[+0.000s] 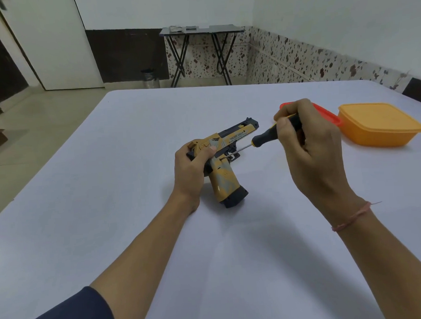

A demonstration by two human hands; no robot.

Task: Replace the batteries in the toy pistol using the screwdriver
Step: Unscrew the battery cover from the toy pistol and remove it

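Note:
The toy pistol (226, 173) is yellow and dark blue, tilted with its grip base resting on the white table (108, 189). My left hand (191, 171) grips its rear end, thumb on the slide. My right hand (309, 149) holds the screwdriver (264, 138) by its black and yellow handle. The thin metal shaft slants down left, and its tip touches a spot at the top of the pistol's grip. No batteries are visible.
An orange plastic box (379, 125) stands at the right of the table, with a red lid (329, 115) beside it, partly hidden by my right hand. A folding table (201, 30) and a small metal bin (150, 78) stand by the far wall.

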